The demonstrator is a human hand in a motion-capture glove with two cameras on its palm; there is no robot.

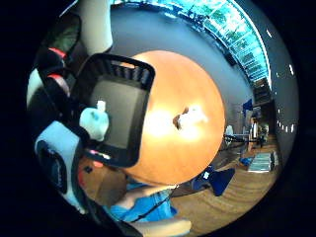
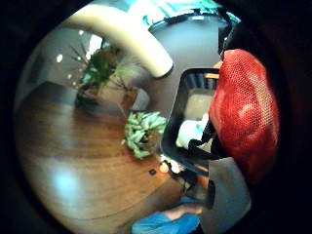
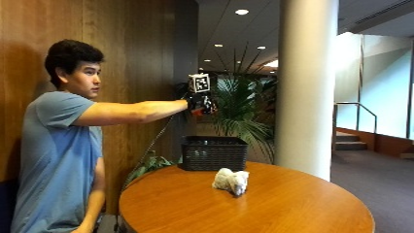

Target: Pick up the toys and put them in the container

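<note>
Wood-grained and round, the counter [image 3: 291,204] carries a black slatted container [image 3: 213,153] near its far edge and a white plush toy [image 3: 232,181] lying on the open top in front of it, apart from the container; the plush's long axis runs roughly across the outside view, though which end is its head I cannot tell. A person in a blue shirt [image 3: 58,160] sits beside the counter with the arm stretched out level, the gloved right hand [image 3: 200,104] raised well above the container; in that view only a small red patch shows at the grip, too small to name. The thumb-side palm view settles it; a red mesh-textured ball [image 2: 243,114] fills much of the picture, pressed against the palm with black strap across its edge, so the grip is curled round it. Past the ball the container's floor shows a pale toy [image 2: 187,132] already lying inside; the little-finger-side view shows the same pale toy [image 1: 95,121] beside the container's near wall [image 1: 118,158], and also the white plush [image 1: 190,118] out on the orange counter, which the thumb-side view does not show. A potted plant [image 3: 242,104] stands behind the container, and a pale column [image 3: 307,87] rises beyond the counter.
</note>
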